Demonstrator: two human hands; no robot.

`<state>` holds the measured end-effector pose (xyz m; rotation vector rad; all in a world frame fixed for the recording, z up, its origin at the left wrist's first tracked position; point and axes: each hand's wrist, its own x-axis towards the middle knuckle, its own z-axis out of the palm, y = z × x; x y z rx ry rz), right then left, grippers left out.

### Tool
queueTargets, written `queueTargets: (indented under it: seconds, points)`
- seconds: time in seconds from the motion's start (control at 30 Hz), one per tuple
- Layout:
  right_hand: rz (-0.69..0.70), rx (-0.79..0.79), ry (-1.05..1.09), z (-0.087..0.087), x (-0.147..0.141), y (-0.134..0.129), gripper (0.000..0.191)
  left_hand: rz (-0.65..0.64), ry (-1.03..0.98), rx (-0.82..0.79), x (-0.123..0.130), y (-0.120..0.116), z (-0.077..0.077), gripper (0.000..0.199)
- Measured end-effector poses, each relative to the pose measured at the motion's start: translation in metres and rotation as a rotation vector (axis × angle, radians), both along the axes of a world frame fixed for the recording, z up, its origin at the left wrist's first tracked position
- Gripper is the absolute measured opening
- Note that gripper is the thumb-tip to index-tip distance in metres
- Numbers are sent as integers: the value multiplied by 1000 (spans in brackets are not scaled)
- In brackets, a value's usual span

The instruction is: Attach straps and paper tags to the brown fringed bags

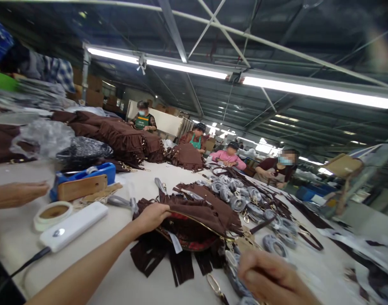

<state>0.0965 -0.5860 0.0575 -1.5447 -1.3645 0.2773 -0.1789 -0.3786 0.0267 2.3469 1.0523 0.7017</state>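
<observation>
A dark brown fringed handbag (209, 214) lies on the white table, its zipped mouth gaping toward me. My left hand (153, 217) grips the near-left edge of that mouth, thumb and fingers closed on it. A white tag (174, 242) hangs out of the opening, and the patterned lining shows inside. At the lower right, my right hand (270, 275) is curled closed, slightly blurred, in front of the bag and above wrapped straps. Whatever its fingers hold, if anything, is hidden. Near it lies a gold clasp (215, 284).
Grey-wrapped strap coils (238, 203) spread to the right. On the left are a tape roll (53, 215), a white corded device (74, 226) and a blue holder (109, 173). Brown bags (114, 133) pile behind. Another person's hand (18, 194) reaches in; several people work beyond.
</observation>
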Motion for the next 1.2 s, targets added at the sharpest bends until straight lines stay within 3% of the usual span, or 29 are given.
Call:
queueTargets:
  seconds: [0.13,0.23,0.33,0.6,0.8,0.97,1.2]
  points:
    - [205,-109,-18,-40,-64,61,25,12,-92,-88,-1,7,-17,25]
    - [342,-240,-81,-53,-83,97,22,28,-169,-165,3,12,-32,27]
    - [362,-282,-125,-60,-88,117,21,28,-238,-231,5,18,-43,27]
    - [415,-273,-213,-85,-90,124,24,25,-319,-354,7,30,-50,27]
    - [357,-126,-155,-87,-96,129,20,-33,-320,-437,6,26,-47,18]
    - [430,-204,15,-84,-106,130,18,-30,-432,-470,6,26,-46,19]
    - [430,-312,533,-92,-111,137,27,38,-482,-468,12,25,-56,8]
